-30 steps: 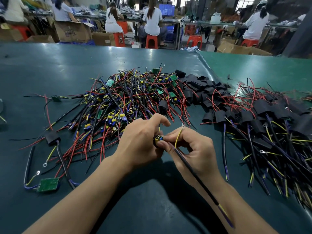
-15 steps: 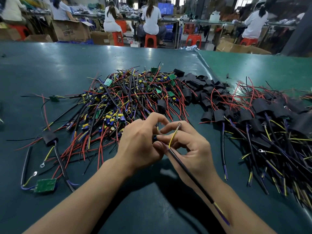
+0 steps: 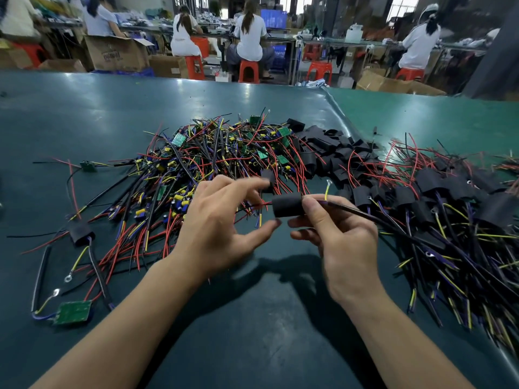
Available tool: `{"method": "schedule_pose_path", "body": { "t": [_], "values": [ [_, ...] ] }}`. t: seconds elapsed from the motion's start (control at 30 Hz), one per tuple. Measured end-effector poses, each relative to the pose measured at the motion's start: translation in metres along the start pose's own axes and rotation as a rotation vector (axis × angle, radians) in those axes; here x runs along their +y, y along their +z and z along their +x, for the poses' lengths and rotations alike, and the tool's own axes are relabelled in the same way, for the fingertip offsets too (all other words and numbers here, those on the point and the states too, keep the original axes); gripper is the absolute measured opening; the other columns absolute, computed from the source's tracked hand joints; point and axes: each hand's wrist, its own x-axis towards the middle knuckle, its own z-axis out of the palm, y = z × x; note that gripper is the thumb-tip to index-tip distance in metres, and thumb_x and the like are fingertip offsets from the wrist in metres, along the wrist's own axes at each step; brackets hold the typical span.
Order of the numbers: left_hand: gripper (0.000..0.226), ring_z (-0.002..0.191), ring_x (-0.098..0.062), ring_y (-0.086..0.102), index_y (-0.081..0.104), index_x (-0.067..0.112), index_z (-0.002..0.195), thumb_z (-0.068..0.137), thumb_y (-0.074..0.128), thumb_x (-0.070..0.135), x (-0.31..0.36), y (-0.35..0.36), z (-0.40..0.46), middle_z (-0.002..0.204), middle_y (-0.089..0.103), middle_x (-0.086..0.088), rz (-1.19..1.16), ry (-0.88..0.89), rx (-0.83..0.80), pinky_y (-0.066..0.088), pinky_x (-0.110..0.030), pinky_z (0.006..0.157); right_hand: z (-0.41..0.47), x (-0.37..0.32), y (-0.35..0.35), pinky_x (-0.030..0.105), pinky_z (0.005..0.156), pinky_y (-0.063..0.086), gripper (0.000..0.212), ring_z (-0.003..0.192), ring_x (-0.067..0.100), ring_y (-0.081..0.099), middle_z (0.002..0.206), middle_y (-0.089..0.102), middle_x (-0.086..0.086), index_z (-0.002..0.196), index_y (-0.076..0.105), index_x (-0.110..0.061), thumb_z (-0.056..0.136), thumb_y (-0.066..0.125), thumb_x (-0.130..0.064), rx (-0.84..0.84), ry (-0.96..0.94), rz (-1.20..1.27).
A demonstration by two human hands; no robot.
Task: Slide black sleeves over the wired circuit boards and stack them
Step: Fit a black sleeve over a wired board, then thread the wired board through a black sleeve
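My right hand (image 3: pixel 334 237) pinches the right end of a black sleeve (image 3: pixel 288 208) that covers a wired board; red and yellow wires stick out on its left, a dark cable trails off to the right. My left hand (image 3: pixel 222 223) hovers just left of the sleeve, fingers spread and blurred, holding nothing. Behind my hands lies a big heap of bare wired circuit boards (image 3: pixel 213 161). Loose black sleeves (image 3: pixel 328 153) sit at the heap's right edge. A stack of sleeved boards (image 3: pixel 449 200) spreads over the right side of the table.
A bare green board (image 3: pixel 73 312) and one sleeved board (image 3: pixel 81 233) lie apart at the near left on the dark green table (image 3: pixel 84 113). Several people sit on red stools among cardboard boxes beyond the far edge.
Both hands were pressed together around a small board. Now the black sleeve covers it, my left hand has let go and spread open, and my right hand holds the sleeve.
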Motion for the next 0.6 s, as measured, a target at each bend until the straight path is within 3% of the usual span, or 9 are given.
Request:
{"method": "schedule_pose_path", "body": {
  "t": [0.17,0.2,0.3,0.43,0.53,0.6],
  "values": [
    [0.041,0.082,-0.025,0.061,0.07,0.006,0.114,0.087,0.068,0.037,0.002,0.01,-0.003,0.091,0.07,-0.001,0.015,0.133,0.044,0.049,-0.044,0.074,0.004,-0.003,-0.003,0.026,0.046,0.052,0.003,0.055,0.024,0.068,0.073,0.072,0.01,0.071,0.071,-0.021,0.073,0.07,-0.019,-0.015,0.143,0.109],
    [0.041,0.081,-0.025,0.061,0.07,0.006,0.115,0.087,0.068,0.036,0.003,0.011,-0.003,0.091,0.07,-0.003,0.004,0.142,0.044,0.05,-0.044,0.073,0.004,-0.003,-0.005,0.026,0.046,0.051,0.001,0.055,0.024,0.068,0.073,0.071,0.01,0.072,0.07,-0.02,0.073,0.071,-0.02,-0.022,0.173,0.125],
    [0.04,0.08,-0.025,0.061,0.069,0.003,0.115,0.087,0.07,0.031,0.001,0.013,-0.004,0.092,0.071,-0.005,-0.044,0.152,0.04,0.051,-0.042,0.072,0.007,-0.003,-0.009,0.026,0.048,0.052,0.021,0.058,0.02,0.066,0.073,0.068,0.005,0.089,0.067,-0.013,0.074,0.07,-0.027,-0.078,0.27,0.173],
    [0.039,0.084,-0.026,0.062,0.068,0.002,0.118,0.087,0.069,0.026,0.0,0.015,-0.005,0.098,0.072,-0.005,-0.072,0.183,0.02,0.051,-0.042,0.074,0.003,-0.002,-0.009,0.022,0.045,0.048,0.012,0.053,0.012,0.06,0.068,0.07,0.004,0.079,0.075,-0.027,0.069,0.075,-0.033,-0.213,0.247,-0.046],
    [0.04,0.096,-0.028,0.063,0.068,0.003,0.12,0.086,0.07,0.026,-0.002,0.013,-0.004,0.11,0.07,-0.005,-0.001,0.169,0.09,0.049,-0.047,0.083,0.003,0.001,-0.007,0.023,0.046,0.05,0.018,0.05,0.014,0.061,0.062,0.068,0.004,0.089,0.072,-0.019,0.074,0.074,-0.029,-0.084,0.09,-0.197],
    [0.039,0.098,-0.028,0.062,0.068,0.003,0.119,0.086,0.071,0.024,-0.002,0.011,-0.002,0.111,0.068,-0.006,0.017,0.116,0.176,0.049,-0.047,0.086,0.014,-0.003,-0.012,0.023,0.051,0.054,0.022,0.055,0.016,0.066,0.066,0.071,0.005,0.101,0.066,-0.004,0.084,0.071,-0.018,0.14,-0.011,-0.117]
  ]
}}
